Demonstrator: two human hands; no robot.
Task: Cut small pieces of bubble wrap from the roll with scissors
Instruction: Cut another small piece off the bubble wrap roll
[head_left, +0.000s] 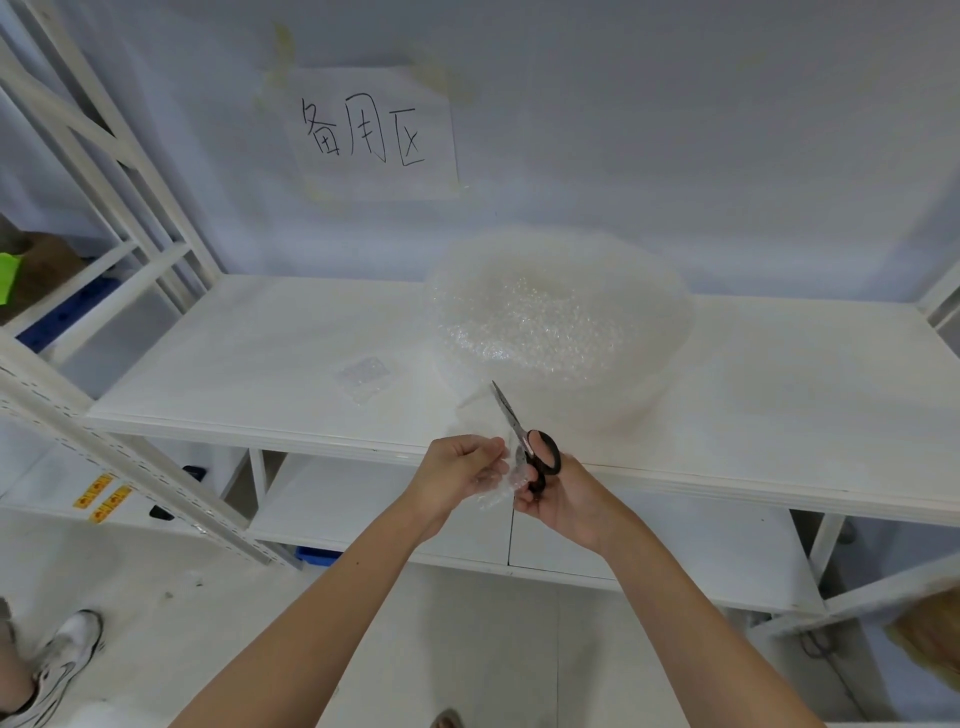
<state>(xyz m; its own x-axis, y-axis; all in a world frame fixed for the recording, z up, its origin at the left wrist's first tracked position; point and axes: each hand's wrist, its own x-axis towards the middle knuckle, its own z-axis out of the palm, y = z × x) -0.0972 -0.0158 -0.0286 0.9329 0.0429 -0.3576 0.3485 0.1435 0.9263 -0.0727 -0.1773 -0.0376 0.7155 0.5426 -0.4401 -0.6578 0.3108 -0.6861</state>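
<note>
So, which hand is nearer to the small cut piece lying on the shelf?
Left. The left hand is below and just right of the cut piece; the right hand, holding the scissors, is farther right.

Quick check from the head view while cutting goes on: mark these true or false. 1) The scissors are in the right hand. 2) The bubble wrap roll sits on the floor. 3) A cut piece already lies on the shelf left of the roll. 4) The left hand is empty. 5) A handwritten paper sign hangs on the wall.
1) True: the right hand grips the black-handled scissors.
2) False: the large white bubble wrap roll sits on the white shelf board.
3) True: a small clear bubble wrap piece lies there.
4) False: the left hand pinches the bubble wrap sheet.
5) True: the white paper sign.
</note>
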